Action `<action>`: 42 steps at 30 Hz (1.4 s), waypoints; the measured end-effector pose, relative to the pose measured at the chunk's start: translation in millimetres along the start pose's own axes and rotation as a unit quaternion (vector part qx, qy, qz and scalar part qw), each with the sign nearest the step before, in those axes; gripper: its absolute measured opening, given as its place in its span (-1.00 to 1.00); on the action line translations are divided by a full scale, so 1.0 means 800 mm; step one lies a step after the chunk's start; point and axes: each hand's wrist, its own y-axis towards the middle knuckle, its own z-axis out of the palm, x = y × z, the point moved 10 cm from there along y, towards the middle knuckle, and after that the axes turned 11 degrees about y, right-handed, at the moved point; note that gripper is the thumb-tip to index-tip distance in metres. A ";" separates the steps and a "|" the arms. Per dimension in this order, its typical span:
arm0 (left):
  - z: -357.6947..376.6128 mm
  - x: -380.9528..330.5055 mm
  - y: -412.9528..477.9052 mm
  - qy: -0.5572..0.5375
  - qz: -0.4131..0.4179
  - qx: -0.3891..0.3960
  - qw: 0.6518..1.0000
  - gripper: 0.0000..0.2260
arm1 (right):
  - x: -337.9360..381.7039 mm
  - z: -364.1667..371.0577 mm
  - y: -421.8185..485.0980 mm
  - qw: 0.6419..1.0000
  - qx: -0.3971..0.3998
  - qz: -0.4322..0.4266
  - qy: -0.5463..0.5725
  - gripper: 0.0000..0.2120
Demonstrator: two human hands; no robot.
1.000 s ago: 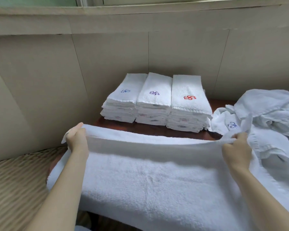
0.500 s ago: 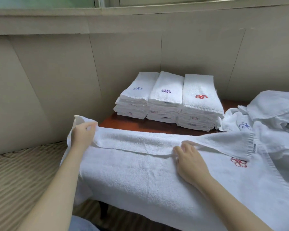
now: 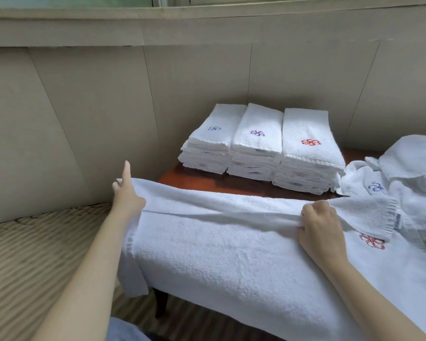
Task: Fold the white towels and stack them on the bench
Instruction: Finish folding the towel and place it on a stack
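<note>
Towel in work: a white towel (image 3: 231, 254) lies spread across the near part of the bench (image 3: 197, 179), its far long edge folded over toward me in a band; the left end hangs off the bench end. A red flower emblem (image 3: 372, 241) shows near the right end, just below the folded band.
Left hand: my left hand (image 3: 126, 196) sits at the towel's far left corner, index finger straight and pointing up, the towel edge against the palm side; I cannot tell whether the hidden fingers pinch it.
Right hand: my right hand (image 3: 321, 228) has its fingers curled, gripping the folded band's edge right of the middle.
Done stacks: three stacks of folded towels (image 3: 258, 143) stand side by side at the far end of the bench, touching, emblems blue, purple, red.
Unfolded pile: loose white towels (image 3: 408, 173) heaped at the right, one showing a blue emblem.
Floor: ribbed beige carpet (image 3: 30, 254) at left.
</note>
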 end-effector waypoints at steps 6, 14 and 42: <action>-0.114 0.015 -0.013 -0.006 0.006 -0.236 0.972 -0.25 | -0.004 -0.010 -0.003 0.999 -0.027 0.019 -0.002 -0.75; 0.017 0.028 -0.049 0.160 -0.060 0.108 0.979 -0.09 | -0.017 -0.004 -0.006 0.997 -0.004 0.073 -0.026 -0.77; -0.037 0.047 -0.013 0.322 -0.037 -0.059 0.944 -0.74 | -0.071 -0.027 -0.025 0.950 -0.076 0.277 0.125 -0.31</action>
